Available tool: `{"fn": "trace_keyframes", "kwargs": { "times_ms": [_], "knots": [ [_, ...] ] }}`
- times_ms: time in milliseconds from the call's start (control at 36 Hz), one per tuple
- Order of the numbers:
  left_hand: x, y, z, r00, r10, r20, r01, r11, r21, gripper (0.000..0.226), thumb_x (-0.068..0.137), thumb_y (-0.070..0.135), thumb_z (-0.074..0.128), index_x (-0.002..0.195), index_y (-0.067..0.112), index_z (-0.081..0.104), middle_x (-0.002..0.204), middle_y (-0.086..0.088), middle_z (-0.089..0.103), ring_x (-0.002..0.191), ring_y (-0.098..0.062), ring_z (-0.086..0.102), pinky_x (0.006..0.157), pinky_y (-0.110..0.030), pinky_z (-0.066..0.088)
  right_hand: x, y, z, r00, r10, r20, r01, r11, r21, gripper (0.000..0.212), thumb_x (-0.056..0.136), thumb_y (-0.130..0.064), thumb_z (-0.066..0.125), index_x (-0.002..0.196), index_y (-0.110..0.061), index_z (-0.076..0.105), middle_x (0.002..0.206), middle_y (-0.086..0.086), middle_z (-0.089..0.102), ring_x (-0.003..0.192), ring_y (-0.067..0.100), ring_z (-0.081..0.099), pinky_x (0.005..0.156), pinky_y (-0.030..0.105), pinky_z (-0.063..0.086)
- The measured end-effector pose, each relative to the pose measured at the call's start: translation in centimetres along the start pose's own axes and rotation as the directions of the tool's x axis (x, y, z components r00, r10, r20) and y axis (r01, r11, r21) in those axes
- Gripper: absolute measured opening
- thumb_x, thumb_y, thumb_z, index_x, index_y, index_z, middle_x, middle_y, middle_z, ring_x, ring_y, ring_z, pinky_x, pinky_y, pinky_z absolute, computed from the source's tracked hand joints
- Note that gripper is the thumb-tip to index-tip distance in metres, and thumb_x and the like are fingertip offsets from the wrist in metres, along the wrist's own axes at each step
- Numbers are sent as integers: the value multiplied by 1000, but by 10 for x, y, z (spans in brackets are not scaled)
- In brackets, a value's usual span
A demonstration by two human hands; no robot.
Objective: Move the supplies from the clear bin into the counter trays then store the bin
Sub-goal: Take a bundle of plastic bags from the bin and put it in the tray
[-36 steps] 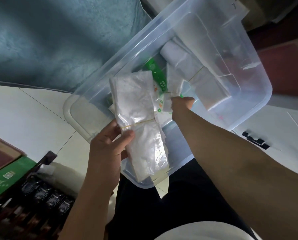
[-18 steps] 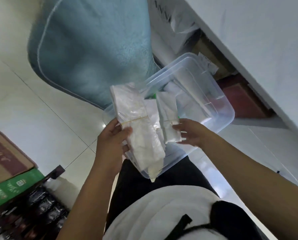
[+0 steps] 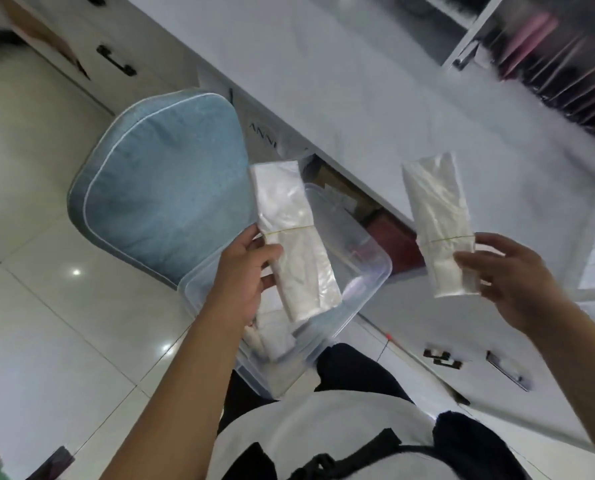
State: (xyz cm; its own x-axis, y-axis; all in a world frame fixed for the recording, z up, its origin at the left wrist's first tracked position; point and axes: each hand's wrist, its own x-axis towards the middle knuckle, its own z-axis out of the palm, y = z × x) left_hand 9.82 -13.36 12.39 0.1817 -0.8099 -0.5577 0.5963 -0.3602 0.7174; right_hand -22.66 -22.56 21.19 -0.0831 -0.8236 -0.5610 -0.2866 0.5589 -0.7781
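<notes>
Already clear of the clear bin point(image 3: 368, 271) below, one banded bag bundle point(image 3: 294, 244) sits gripped in the left hand point(image 3: 244, 275) and another bundle point(image 3: 439, 226) pinched by right hand point(image 3: 517, 282) fingertips, where slick plastic could slip out.

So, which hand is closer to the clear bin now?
The left. The left hand holds a banded bundle of bags directly over the clear bin; the right hand holds another bundle off to the bin's right, before the counter.

a single head-worn camera looks steeply down, close over the floor and counter edge
</notes>
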Motion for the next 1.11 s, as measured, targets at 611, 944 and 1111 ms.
{"fn": "trace_keyframes", "kwargs": {
  "times_ms": [611,944,1111],
  "knots": [
    [15,-105,224,987,60,-152,-79,990,-121,45,87,-9,56,123,16,65,117,-8,72,101,-28,69,73,-38,61,199,-8,-150,829,-419,370,502,267,-823,54,85,-47,69,134,-31,55,129,2,62,113,26,62,88,36,48],
    [38,-118,295,962,10,-274,-22,999,-38,44,86,-9,59,118,21,68,118,-17,70,108,-35,67,92,-59,52,217,-5,-113,781,-406,475,469,-120,-875,39,90,-34,54,124,-14,51,106,9,52,94,31,60,68,32,35],
    [54,-110,318,949,26,-315,-24,1000,13,54,85,-12,61,130,18,62,116,-14,70,105,-35,68,86,-54,58,227,-26,-118,838,-358,411,469,92,-878,10,80,-23,59,80,-13,56,79,2,55,69,24,55,59,27,39]
  ]
}}
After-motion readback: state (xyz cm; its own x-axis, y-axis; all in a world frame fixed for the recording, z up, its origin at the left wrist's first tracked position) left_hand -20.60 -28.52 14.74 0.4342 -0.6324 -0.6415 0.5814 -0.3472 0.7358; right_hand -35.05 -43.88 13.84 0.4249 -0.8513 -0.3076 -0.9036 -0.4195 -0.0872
